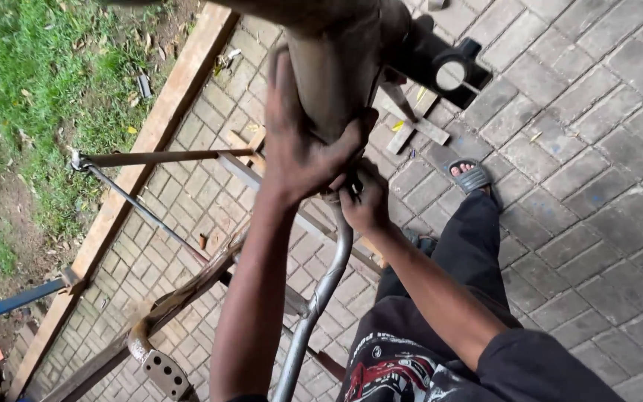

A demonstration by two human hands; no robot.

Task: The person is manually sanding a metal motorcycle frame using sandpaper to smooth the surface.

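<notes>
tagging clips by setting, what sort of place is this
Probably an outdoor yard used for metalwork or repairs. The ground is grey interlocking paving bricks bordered by green grass; rusty metal bars and a bent silver metal tube lie about, and both hands grip a thick rusty metal pipe.

Open paving (597,223) lies free toward three and four o'clock of the hands. Toward seven to nine o'clock, thin steel rods (143,212), a rusty bracket (159,350) and the curved grey pipe (320,290) crowd the way. The thick tube (333,67) blocks twelve o'clock.
</notes>
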